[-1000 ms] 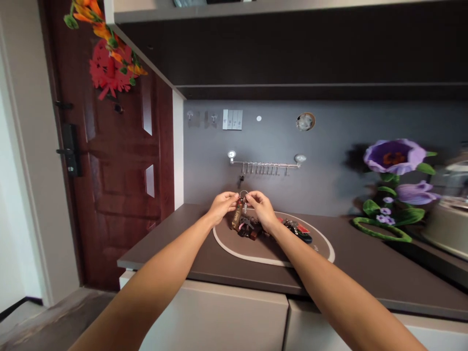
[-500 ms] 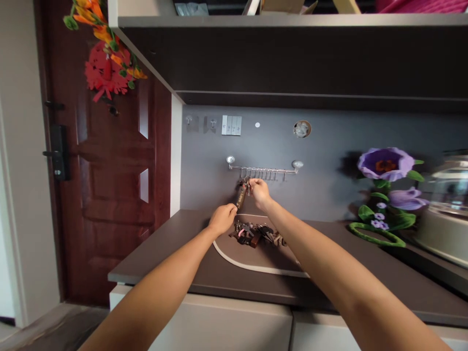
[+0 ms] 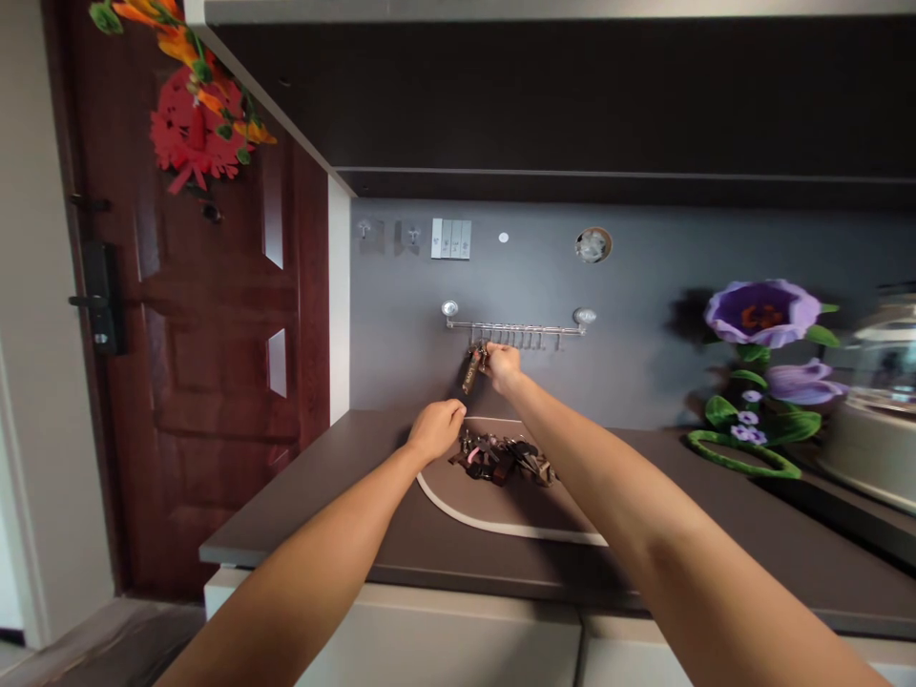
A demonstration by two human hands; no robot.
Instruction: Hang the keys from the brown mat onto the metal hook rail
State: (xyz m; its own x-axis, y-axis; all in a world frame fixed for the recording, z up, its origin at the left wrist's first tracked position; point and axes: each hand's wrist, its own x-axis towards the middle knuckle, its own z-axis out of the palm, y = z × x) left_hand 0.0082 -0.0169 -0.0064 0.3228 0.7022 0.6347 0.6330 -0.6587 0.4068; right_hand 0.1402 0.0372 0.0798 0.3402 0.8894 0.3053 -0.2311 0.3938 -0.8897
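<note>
A dark keychain strap with gold lettering (image 3: 470,372) hangs slanting below a clear hook rail (image 3: 515,328) on the grey wall. My left hand (image 3: 438,428) is closed in a pinch at the strap's lower end. My right hand (image 3: 504,366) pinches the metal keys and ring at its top, just under the leftmost hooks. Whether the ring sits on a hook is hidden by the fingers. Below, a pile of keys and fobs (image 3: 501,460) lies on a brown mat with a pale border (image 3: 493,528).
Overhead a dark shelf (image 3: 544,95) juts out. To the right stand purple knitted flowers (image 3: 762,315) and a glass-topped appliance (image 3: 877,410). Small hooks (image 3: 413,235) and a switch-like panel (image 3: 450,239) are on the wall. A red-brown door (image 3: 215,382) is at left.
The view has tilted down slightly. My right hand has shifted a little up and left towards the hooks, and more of the strap shows above my left hand.
</note>
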